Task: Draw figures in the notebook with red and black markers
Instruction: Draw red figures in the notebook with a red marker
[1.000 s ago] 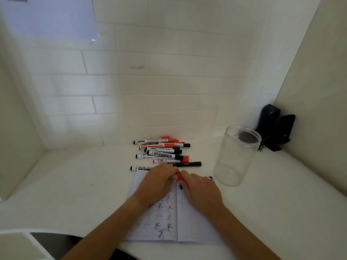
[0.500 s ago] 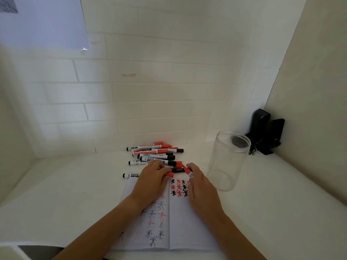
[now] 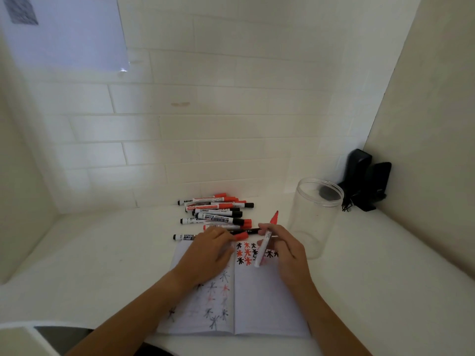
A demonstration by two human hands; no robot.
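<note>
An open notebook point(image 3: 257, 304) is spread on the tabletop point(image 3: 372, 265). Its left page is pinned by the left hand point(image 3: 208, 255), which pinches a red cap point(image 3: 240, 236). A red marker point(image 3: 264, 246) is gripped by the right hand point(image 3: 285, 253) over drawn stars point(image 3: 246, 253), loose markers point(image 3: 218, 211) piled farther back.

Notebook point(image 3: 267, 304): white pages, red and black star marks (left page fainter) | loose markers point(image 3: 218, 211): white barrels, red or black caps | held marker point(image 3: 263, 249): white, red-ended | jar point(image 3: 314, 219): clear | wall point(image 3: 218, 124): white brick pattern
</note>
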